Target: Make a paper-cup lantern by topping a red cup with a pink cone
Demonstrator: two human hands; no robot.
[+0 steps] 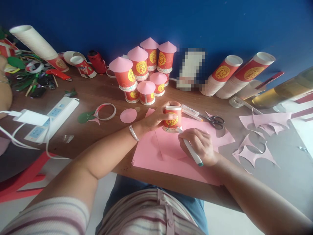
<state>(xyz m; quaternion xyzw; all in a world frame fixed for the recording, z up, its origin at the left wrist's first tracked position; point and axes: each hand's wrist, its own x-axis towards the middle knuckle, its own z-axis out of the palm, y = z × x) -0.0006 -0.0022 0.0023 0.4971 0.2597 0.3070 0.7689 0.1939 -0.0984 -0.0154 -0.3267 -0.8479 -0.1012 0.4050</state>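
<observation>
My left hand (160,117) is wrapped round a red paper cup (172,122) with a yellow emblem and a white band low down. In my right hand (199,145) is a white marker (194,153) with a green end, its tip at the cup's white band. Green marks show on that band. Beneath both hands lies a stack of pink paper sheets (151,153). A glue tube or pen with a white barrel (190,112) and black-handled scissors (215,121) rest just beyond the cup.
Several red cups with pink cone tops (146,88) stand at the back. Stacked cups (225,73) lean at the right, near pink paper scraps (254,155). On the left are a power strip (55,117), a tape roll (105,111) and a pink disc (128,115).
</observation>
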